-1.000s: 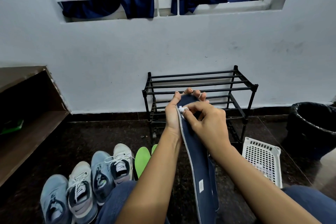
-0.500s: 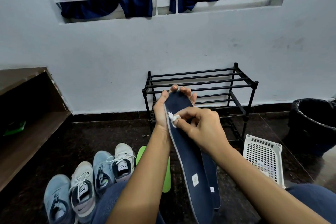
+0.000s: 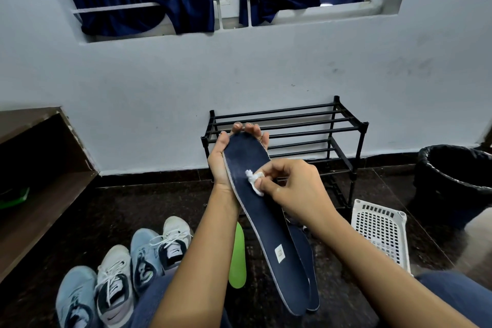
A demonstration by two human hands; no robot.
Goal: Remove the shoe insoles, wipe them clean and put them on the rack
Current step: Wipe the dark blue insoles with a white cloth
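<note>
Left hand [image 3: 222, 160] cups the navy insole's [image 3: 266, 210] toe from behind, right hand [image 3: 295, 189] pinches a white wad [image 3: 254, 184] against its face.

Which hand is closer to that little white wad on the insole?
Right. The right hand pinches the white wad against the dark blue insole; the left hand cups the insole's toe end, apart from the wad.

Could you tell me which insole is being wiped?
The front navy insole: the right hand presses a white wad on it; the green insole lies untouched.
</note>
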